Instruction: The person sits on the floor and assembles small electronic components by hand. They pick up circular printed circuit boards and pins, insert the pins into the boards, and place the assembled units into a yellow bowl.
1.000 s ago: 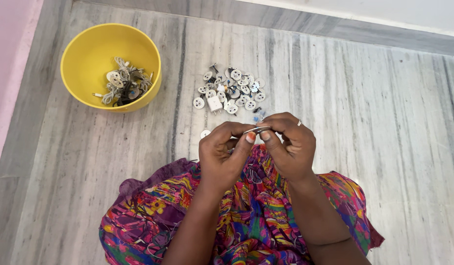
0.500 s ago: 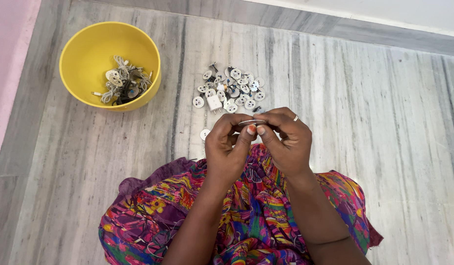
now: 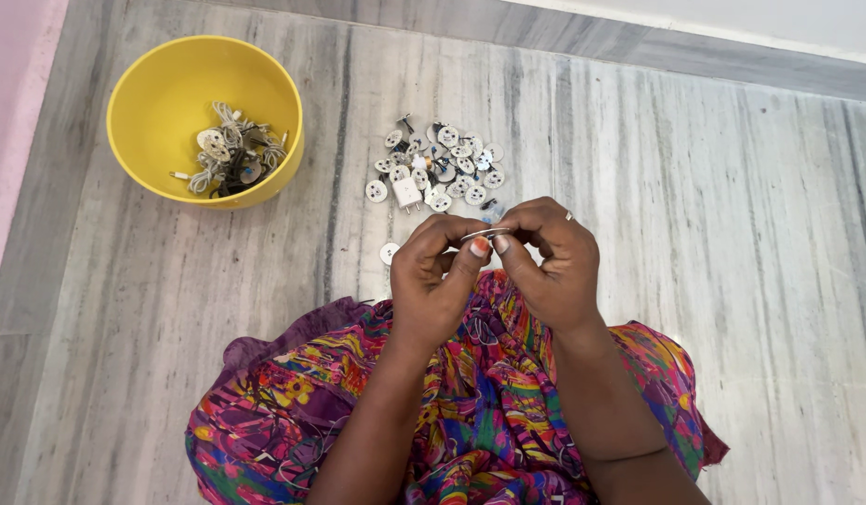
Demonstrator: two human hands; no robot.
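My left hand (image 3: 437, 276) and my right hand (image 3: 550, 262) meet above my lap, both pinching a small white part with a thin wire (image 3: 484, 234) between thumbs and fingertips. The part itself is mostly hidden by my fingers. Just beyond my hands lies a pile of small white round parts (image 3: 437, 168) on the grey floor. One loose round part (image 3: 389, 252) lies next to my left hand.
A yellow bowl (image 3: 152, 103) at the far left holds several wired parts (image 3: 232, 159). My lap is covered by bright multicoloured cloth (image 3: 470, 421). A pink surface (image 3: 16, 103) borders the left edge; a grey ledge (image 3: 639, 42) runs along the back.
Both hands have stayed together on the small part, with only slight finger shifts. The pile and bowl have not moved.
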